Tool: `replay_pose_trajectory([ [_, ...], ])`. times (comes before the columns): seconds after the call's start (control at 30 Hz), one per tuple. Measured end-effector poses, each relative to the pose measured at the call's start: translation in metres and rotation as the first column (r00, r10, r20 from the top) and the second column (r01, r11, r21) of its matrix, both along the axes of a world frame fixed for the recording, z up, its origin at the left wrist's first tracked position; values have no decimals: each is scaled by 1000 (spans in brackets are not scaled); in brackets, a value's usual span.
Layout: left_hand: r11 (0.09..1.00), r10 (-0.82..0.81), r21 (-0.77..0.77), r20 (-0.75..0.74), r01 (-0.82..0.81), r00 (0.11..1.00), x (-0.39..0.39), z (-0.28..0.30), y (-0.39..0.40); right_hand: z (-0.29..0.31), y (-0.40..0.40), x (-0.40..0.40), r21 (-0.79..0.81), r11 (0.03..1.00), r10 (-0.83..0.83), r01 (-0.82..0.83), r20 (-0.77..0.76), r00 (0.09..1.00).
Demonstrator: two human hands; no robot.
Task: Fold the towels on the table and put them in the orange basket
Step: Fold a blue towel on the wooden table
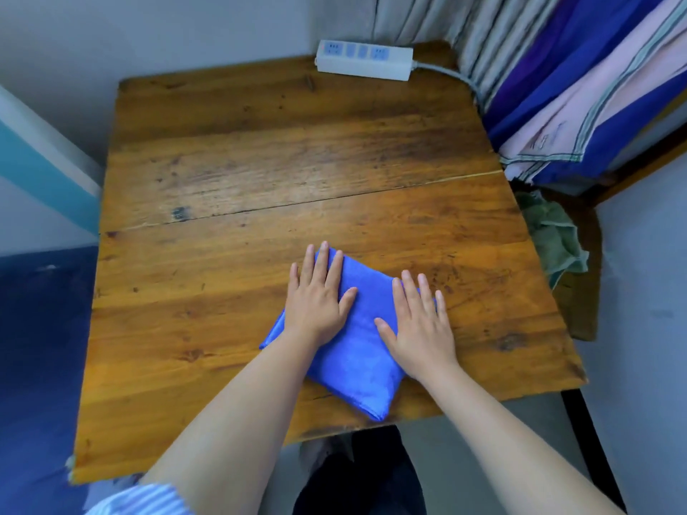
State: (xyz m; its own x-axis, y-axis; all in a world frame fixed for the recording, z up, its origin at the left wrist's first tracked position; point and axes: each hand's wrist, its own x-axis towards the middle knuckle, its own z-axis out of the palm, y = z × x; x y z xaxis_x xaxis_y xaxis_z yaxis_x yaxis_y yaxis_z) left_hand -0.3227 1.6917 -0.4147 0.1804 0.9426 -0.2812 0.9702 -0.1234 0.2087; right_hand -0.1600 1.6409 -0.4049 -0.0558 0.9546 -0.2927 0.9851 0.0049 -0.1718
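The person has two bare arms with no long sleeves on them. The left hand (319, 302) and the right hand (420, 328) wear no gloves, rings or watch, and the nails are short and plain. Near the left shoulder is a bit of short sleeve (141, 499) with thin blue and white stripes. Lower down are dark trousers (357, 481).

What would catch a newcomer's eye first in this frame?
The bright blue towel, folded near the front edge of the wooden table, with the left hand and right hand pressing flat on it. Next, the white power strip at the table's far edge.
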Motion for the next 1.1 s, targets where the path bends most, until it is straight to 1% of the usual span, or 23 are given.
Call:
replay_pose_trajectory([
  [0.1,1000,28,-10,17,-28,999,1,1,1,1,-4,5,-20,996,-84,84,-35,996],
  [0.17,999,35,-28,46,-34,998,1,6,2,5,-8,10,-70,989,-135,132,-34,990],
  [0.23,997,58,-57,66,-54,996,-3,12,-2,11,-11,13,-108,985,-137,135,-11,991],
  [0.3,992,115,-53,53,-112,992,-12,20,-13,22,-6,15,-100,990,-106,105,-12,994],
  [0.37,984,177,18,51,-178,983,-24,29,-28,36,7,11,-49,998,-45,42,-68,997],
  [0.43,965,257,46,24,-258,966,-35,36,-48,47,26,-2,-7,995,93,-95,-155,984],
  [0.5,957,284,-31,-100,-288,954,-40,39,-64,56,48,-21,34,971,240,-238,-217,946],
  [0.57,929,323,-125,-193,-350,927,-40,41,-70,59,70,-42,39,914,403,-403,-188,896],
  [0.6,905,364,-155,-200,-396,910,-39,42,-72,59,82,-54,0,873,483,-488,-145,864],
  [0.63,884,401,-175,-194,-433,896,-37,43,-71,59,93,-64,-63,829,548,-555,-97,831],
  [0.7,847,460,-210,-173,-489,871,-34,44,-63,59,113,-79,-220,747,641,-627,-7,767],
  [0.8,742,599,-317,-84,-591,797,-38,45,-51,61,133,-96,-393,645,732,-655,75,677],
  [0.9,680,659,-416,-15,-604,752,-45,47,-44,64,143,-110,-492,566,800,-662,131,586],
  [1.0,672,663,-473,42,-570,747,-47,52,-50,68,141,-118,-569,486,842,-663,103,529],
  [1.1,638,723,-484,109,-598,682,-57,63,-69,80,132,-129,-548,415,881,-727,43,471],
])
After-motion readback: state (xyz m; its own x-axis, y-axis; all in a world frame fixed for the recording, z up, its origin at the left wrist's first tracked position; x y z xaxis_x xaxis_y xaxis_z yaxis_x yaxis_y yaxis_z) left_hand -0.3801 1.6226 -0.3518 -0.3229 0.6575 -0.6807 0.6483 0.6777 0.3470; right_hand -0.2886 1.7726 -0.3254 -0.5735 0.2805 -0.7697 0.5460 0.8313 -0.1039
